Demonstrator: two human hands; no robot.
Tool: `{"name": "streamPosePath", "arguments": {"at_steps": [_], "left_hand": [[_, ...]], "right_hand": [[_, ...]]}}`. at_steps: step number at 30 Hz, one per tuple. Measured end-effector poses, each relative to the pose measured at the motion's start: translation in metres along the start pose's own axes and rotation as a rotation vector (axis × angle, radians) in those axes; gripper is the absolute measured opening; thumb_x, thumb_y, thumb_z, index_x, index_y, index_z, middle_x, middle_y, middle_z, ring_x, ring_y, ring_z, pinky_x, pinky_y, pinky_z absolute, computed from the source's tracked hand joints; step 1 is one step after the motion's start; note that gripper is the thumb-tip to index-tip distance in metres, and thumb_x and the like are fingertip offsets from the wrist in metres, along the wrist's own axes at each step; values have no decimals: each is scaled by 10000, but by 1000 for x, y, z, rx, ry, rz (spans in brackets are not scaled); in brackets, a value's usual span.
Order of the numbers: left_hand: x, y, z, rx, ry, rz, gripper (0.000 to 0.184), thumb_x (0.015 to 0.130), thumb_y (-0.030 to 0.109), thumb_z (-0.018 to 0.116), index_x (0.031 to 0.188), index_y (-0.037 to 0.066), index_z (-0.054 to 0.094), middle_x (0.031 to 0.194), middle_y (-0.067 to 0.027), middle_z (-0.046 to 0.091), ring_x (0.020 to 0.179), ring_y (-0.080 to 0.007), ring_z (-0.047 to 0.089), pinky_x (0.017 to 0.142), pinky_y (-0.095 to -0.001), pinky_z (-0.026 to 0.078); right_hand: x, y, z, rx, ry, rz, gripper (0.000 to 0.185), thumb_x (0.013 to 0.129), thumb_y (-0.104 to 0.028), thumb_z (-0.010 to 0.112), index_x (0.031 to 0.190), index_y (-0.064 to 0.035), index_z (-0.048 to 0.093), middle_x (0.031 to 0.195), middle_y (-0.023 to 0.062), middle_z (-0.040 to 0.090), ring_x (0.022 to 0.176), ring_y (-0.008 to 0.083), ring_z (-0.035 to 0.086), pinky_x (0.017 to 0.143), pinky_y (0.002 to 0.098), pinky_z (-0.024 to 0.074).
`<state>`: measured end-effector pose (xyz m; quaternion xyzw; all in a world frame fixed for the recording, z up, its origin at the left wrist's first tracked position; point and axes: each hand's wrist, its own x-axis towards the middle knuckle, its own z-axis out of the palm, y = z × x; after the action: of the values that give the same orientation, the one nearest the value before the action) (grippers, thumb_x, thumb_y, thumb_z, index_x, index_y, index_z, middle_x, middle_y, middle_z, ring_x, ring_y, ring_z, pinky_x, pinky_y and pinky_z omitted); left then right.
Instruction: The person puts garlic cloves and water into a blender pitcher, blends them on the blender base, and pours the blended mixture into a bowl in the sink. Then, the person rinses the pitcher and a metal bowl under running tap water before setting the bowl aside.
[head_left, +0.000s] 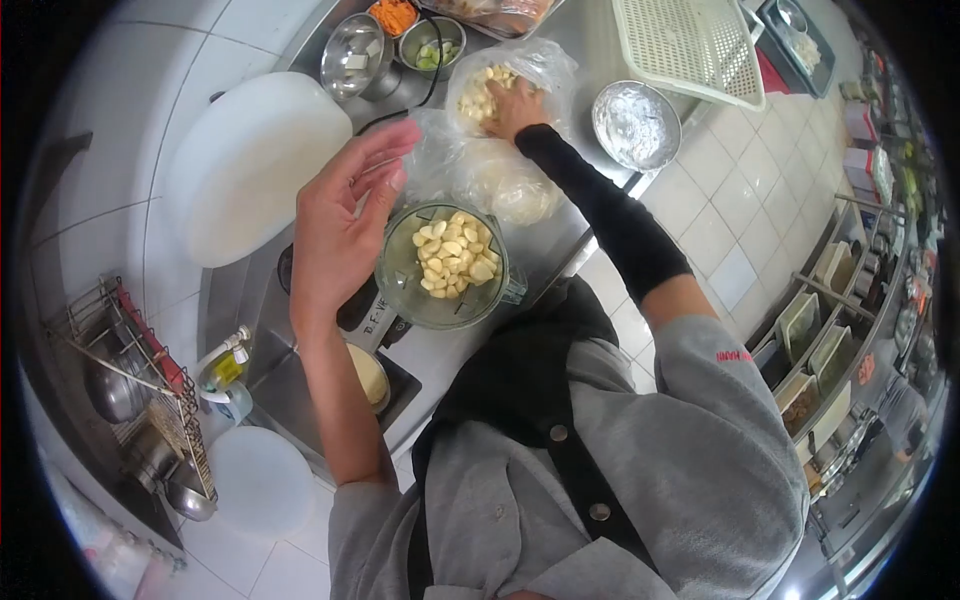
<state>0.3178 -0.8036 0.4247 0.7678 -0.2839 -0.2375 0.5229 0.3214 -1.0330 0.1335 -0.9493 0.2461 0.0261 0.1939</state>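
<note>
Peeled garlic cloves (458, 255) fill part of a clear blender jug (395, 285) on the steel counter. My left hand (345, 220) hovers at the jug's left rim, fingers stretched out and holding nothing. Beyond the jug, my right hand (515, 108) reaches into a clear plastic bag (553, 72) of garlic cloves (478, 100). Its fingers curl down onto the cloves, with the fingertips partly hidden. Another knotted-looking plastic bag (510, 182) with pale contents lies between that bag and the jug.
A foil-lined bowl (637, 126) stands right of the bags, below a cream plastic basket (690, 45). Steel bowls (350, 55) with cut vegetables sit at the back. A large white tub (255, 160) is at left, above a sink (290, 385). A wire rack (150, 390) holds pots.
</note>
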Motion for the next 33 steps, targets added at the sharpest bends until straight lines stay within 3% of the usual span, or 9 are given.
{"name": "streamPosePath", "arguments": {"at_steps": [2,4,8,10,13,19,24,29,33], "left_hand": [[-12,1,-6,13,28,-14,349,948,-18,547,1296,-16,555,1240,-129,626,1166,-188,578,1019,-318,447],[-33,0,-16,17,98,-38,354,954,-21,542,1308,-30,541,1245,-141,621,1175,-192,572,1024,-314,440],[-93,-23,-40,-36,302,-71,353,954,-35,533,1307,-39,537,1243,-148,621,1162,-199,584,1021,-319,445],[-125,-37,-38,-89,373,-106,351,954,-39,531,1305,-43,537,1241,-153,622,1155,-202,591,1018,-324,452],[-157,-54,-27,-160,396,-142,349,949,-46,531,1297,-47,541,1229,-157,626,1147,-211,600,1013,-333,467],[-173,-55,5,-263,434,-152,306,945,-49,545,1246,-18,588,1174,-89,654,1114,-150,604,985,-282,471],[-178,-51,21,-205,385,-156,365,936,-48,543,1295,13,560,1250,-78,595,1169,-161,557,1000,-303,460],[-183,-43,27,-153,417,-149,366,927,-46,551,1282,44,578,1235,-70,588,1150,-157,557,994,-295,457],[-211,-50,14,-149,440,-197,357,926,-46,553,1271,40,586,1227,-63,589,1139,-164,572,990,-292,459]], "right_hand": [[40,9,51,-77,67,-67,739,720,-380,769,1377,-306,438,1313,200,514,1287,351,429,956,565,445],[62,22,55,75,34,-167,522,742,-292,723,1229,-193,563,1163,165,638,1112,412,585,857,510,515],[63,41,-1,219,-87,-330,345,750,-242,720,1065,-123,644,933,181,699,933,386,663,832,457,524],[50,53,-21,414,-107,-315,238,789,-194,708,990,-84,643,851,139,692,814,298,678,725,391,544],[23,38,-63,895,-308,32,148,831,-158,691,931,-74,623,762,46,630,681,160,608,612,288,504],[-56,-16,-144,1418,-350,15,88,886,-66,613,968,-94,596,802,-12,573,639,83,514,537,223,432],[-184,-92,-212,1269,-510,-262,169,879,-23,605,1028,-102,618,861,8,581,697,69,543,533,209,439],[-217,-113,-186,485,-52,-739,277,864,-73,685,1136,-78,638,1184,168,614,842,215,680,578,297,542],[-235,-86,-196,737,-17,-383,200,892,-132,685,983,44,661,901,191,685,718,253,693,639,331,568]]}}
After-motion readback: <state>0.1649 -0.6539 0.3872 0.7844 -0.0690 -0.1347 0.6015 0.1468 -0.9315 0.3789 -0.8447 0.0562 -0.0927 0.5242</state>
